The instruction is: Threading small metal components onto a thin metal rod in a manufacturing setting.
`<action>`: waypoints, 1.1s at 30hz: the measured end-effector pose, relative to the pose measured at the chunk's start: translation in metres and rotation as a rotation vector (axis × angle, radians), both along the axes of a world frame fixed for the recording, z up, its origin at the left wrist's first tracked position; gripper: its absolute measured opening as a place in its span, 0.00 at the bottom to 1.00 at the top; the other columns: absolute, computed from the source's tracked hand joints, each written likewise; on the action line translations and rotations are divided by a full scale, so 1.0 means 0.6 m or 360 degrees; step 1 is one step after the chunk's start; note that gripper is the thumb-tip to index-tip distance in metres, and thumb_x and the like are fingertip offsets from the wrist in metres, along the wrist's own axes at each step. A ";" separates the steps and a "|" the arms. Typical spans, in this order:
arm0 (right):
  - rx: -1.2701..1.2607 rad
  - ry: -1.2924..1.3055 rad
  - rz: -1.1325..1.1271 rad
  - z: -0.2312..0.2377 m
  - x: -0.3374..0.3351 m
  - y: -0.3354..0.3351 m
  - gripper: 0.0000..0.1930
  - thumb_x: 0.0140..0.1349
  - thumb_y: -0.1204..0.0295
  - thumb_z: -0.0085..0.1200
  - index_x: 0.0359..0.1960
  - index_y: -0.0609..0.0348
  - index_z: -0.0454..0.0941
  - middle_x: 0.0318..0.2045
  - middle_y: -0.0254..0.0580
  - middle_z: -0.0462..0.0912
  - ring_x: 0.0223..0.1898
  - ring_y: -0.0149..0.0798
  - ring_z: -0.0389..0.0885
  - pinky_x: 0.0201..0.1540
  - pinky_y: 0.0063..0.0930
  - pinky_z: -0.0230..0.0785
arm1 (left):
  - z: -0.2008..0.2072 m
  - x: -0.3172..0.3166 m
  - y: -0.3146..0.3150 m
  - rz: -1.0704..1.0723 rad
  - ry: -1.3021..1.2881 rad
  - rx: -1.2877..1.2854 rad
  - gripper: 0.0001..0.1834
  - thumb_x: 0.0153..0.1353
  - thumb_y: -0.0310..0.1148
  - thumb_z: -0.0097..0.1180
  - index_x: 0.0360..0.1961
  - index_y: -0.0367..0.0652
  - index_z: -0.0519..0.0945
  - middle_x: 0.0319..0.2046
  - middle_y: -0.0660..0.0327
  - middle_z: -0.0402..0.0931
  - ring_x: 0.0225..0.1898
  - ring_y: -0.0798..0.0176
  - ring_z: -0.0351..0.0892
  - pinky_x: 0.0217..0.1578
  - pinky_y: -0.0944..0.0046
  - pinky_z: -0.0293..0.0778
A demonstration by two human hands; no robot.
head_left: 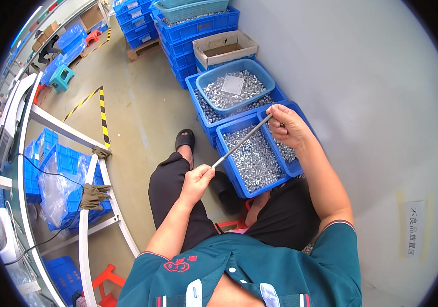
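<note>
Both ends of a thin, straight grey rod (243,143) are in my hands. My left hand (197,183) closes round its lower, nearer end. The fingers of my right hand (288,126) pinch the upper, farther end. The rod slants across a blue bin (266,191) divided into two sections. Small shiny metal parts (253,165), like little fasteners, fill the left section. More of them lie in the right section, partly hidden by my right hand and forearm.
Behind the bin, a lighter blue tub (226,109) of metal parts holds a white square piece (232,85). An open cardboard box (226,56) and stacked blue crates (183,59) stand farther back. A grey wall (362,102) rises at right; a white metal frame (83,225) stands at left.
</note>
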State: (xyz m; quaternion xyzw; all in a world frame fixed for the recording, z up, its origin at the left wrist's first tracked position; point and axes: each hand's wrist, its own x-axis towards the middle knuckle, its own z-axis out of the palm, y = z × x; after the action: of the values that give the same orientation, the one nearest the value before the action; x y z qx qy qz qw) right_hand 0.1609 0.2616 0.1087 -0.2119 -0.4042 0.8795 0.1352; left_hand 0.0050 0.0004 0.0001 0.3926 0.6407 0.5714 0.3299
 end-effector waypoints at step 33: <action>0.0185 -0.0176 -0.0025 0.016 0.000 0.006 0.08 0.57 0.70 0.56 0.33 0.60 0.74 0.18 0.28 0.67 0.13 0.17 0.57 0.12 0.09 0.45 | 0.002 0.000 -0.001 0.0013 0.0013 0.0004 0.11 0.62 0.33 0.52 0.27 0.36 0.76 0.18 0.72 0.66 0.21 0.80 0.60 0.22 0.76 0.58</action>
State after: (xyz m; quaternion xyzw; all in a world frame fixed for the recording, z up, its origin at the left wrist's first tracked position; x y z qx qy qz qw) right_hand 0.1609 0.2655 0.1185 -0.2552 -0.4597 0.8404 0.1316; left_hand 0.0048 0.0001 0.0015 0.3927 0.6429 0.5719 0.3246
